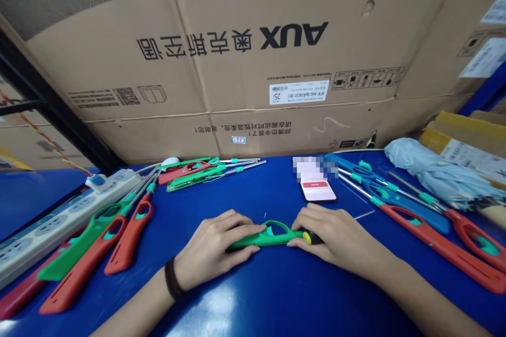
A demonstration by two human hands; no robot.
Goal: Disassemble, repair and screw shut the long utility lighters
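Two grips are closed, and we find both pressed together on their work: the left grip (211,245), a black band (171,279) at its wrist, wraps the green utility lighter (272,237), while the right grip (336,234) pinches a black-handled tool with a yellow end (310,237) against the lighter's right end. We cannot see the tool's tip. The lighter's long axis runs crosswise, left to right, directly between the two grips, its open loop showing just beyond the left fingers. Around them on the blue surface (272,184), we see red and green lighters (128,237) fanned out on the left beside a white power strip (59,221). A small bunch of lighters (193,171) lies straight ahead, near a phone (318,189). Red and blue lighters (435,237) lie on the right, beside a folded pale blue umbrella (435,174), with an AUX carton (237,63) standing behind everything.
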